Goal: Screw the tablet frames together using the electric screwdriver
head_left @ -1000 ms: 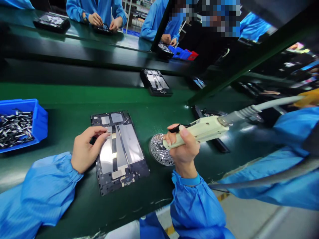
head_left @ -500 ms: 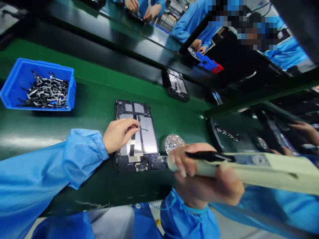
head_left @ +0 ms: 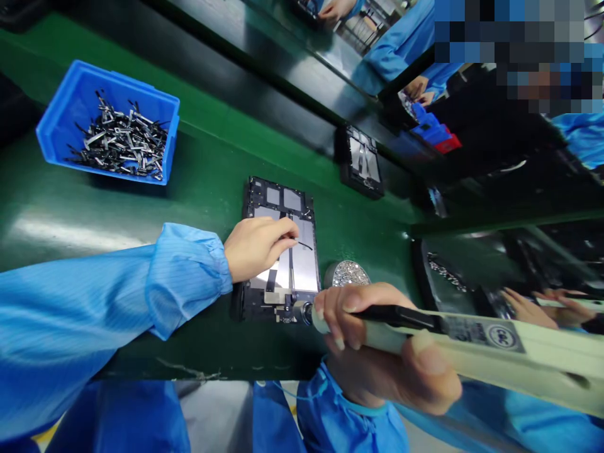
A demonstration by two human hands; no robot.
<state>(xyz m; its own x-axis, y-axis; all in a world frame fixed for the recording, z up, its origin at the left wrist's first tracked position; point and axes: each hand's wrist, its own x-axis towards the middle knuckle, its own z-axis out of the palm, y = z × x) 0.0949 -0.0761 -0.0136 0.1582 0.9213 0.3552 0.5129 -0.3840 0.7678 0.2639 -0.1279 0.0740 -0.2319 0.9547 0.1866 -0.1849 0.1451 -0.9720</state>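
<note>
A dark tablet-like device with its inside showing (head_left: 306, 258) lies on the green bench. Over its middle, my left hand (head_left: 259, 245) pinches a thin black strip (head_left: 304, 244) between thumb and fingers. My right hand (head_left: 377, 340) is wrapped round a pale electric screwdriver (head_left: 472, 343) with a black lever; its metal tip is at the device's lower right corner, by a small board (head_left: 285, 314). A round dish of small screws (head_left: 350, 274) stands just beyond my right hand, right of the device.
A blue bin (head_left: 106, 165) of small black and silver parts stands at the left. A second open device (head_left: 363, 160) sits farther back. At the right is a black tray (head_left: 425, 277) with small parts. Other people's hands (head_left: 533, 308) work at the right and at the top.
The whole view has shifted, so bench items appear farther right. My left hand still pinches the strip, now lifted slightly. The screwdriver tip has come closer over the device's lower right corner.
</note>
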